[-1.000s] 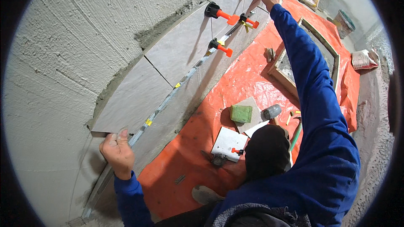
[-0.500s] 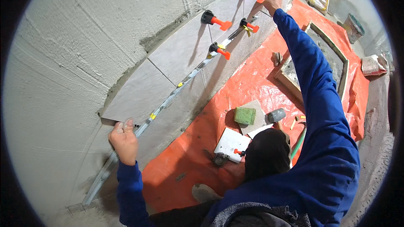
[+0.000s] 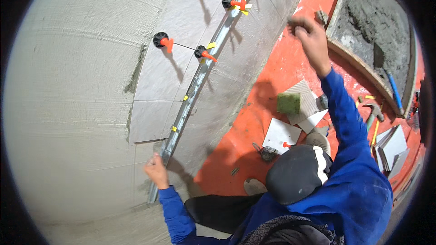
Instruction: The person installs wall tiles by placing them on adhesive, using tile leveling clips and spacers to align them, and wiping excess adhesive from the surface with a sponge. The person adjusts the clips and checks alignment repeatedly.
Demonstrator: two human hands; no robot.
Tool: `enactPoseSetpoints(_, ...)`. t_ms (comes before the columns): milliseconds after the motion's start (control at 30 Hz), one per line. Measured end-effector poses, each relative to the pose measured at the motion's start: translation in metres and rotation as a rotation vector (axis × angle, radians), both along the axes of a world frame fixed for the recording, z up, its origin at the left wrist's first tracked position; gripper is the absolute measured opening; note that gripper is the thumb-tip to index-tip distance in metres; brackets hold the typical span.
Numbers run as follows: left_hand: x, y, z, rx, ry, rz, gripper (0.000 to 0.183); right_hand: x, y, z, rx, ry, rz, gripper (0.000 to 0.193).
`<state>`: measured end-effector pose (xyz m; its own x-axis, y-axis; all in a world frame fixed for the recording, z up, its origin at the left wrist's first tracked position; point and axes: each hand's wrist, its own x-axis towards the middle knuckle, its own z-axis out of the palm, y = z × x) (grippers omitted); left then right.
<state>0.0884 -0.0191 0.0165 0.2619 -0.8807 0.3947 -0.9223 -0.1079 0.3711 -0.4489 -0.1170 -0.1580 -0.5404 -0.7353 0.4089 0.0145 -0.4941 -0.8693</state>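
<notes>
My left hand point(image 3: 156, 171) is beside the lower end of a metal rail point(image 3: 193, 89), just below the lowest grey tile point(image 3: 150, 120). Its fingers are curled together, and whatever they may pinch is too small to make out. Away from the wall, my right hand point(image 3: 311, 43) hangs over the red plastic sheet point(image 3: 268, 88), fingers loosely stretched and slightly blurred, nothing visible in them. Black tile-levelling clips with orange handles point(image 3: 160, 40) stick out from the tile joints. Several yellow wedges point(image 3: 185, 98) sit along the rail.
Wet mortar fills a wooden-framed trough point(image 3: 363, 18) at the right. On the sheet lie a green sponge pad point(image 3: 289, 103), a white tile piece point(image 3: 281, 135), a hammer point(image 3: 374, 112) and stacked tiles point(image 3: 391, 147). A dark cap point(image 3: 295, 172) covers part of the floor.
My right hand has left the far upper end of the tile row and is over the red sheet. My left hand has dropped from the lower tile edge to beside the rail. The view has shifted.
</notes>
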Motion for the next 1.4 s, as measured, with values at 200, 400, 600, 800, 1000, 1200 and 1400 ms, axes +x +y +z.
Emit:
enactPoseSetpoints(200,-0.071,0.047,-0.072,0.395,0.062,-0.093,0.038,0.127,0.106,-0.054,0.421,-0.291,0.374,0.024)
enactPoseSetpoints(400,-0.149,0.051,-0.133,0.475,-0.035,-0.613,0.021,0.161,0.143,-0.061,0.358,-0.142,0.694,0.019)
enactPoseSetpoints(600,-0.174,0.033,-0.148,0.62,-0.027,-0.72,0.015,0.159,0.152,-0.075,0.468,-0.112,0.706,0.019)
enactPoseSetpoints(800,-0.161,-0.001,-0.154,0.532,-0.02,-0.81,0.011,0.157,0.197,-0.126,0.542,0.096,0.603,0.016)
enactPoseSetpoints(1000,-0.137,-0.025,-0.157,0.539,0.028,-0.808,0.009,0.131,0.271,-0.159,0.95,0.089,0.896,0.029)
enactPoseSetpoints(1200,-0.126,-0.051,-0.173,0.698,0.16,-0.843,0.02,0.156,0.322,-0.118,1.059,0.368,0.556,0.034)
enactPoseSetpoints(1400,-0.15,-0.074,-0.201,0.626,0.169,-0.875,0.028,0.203,0.346,-0.08,1.073,0.52,0.298,0.038)
